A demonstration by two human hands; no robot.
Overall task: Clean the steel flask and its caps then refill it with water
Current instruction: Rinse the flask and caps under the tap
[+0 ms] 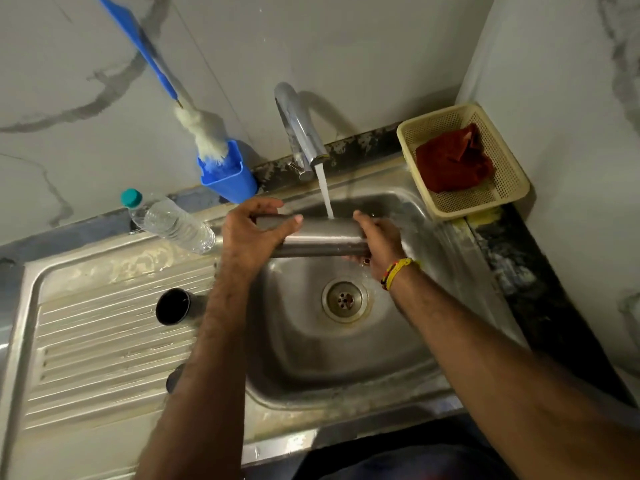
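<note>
Over sink (346, 358) — two hands | one flask (325, 239) | one cap (173, 306)

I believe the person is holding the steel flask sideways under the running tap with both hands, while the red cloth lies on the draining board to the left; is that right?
Not quite. The head view shows the red cloth lying in the cream basket at the sink's right corner, not on the draining board. The rest holds: the left hand and right hand hold the steel flask sideways under the running tap.
</note>
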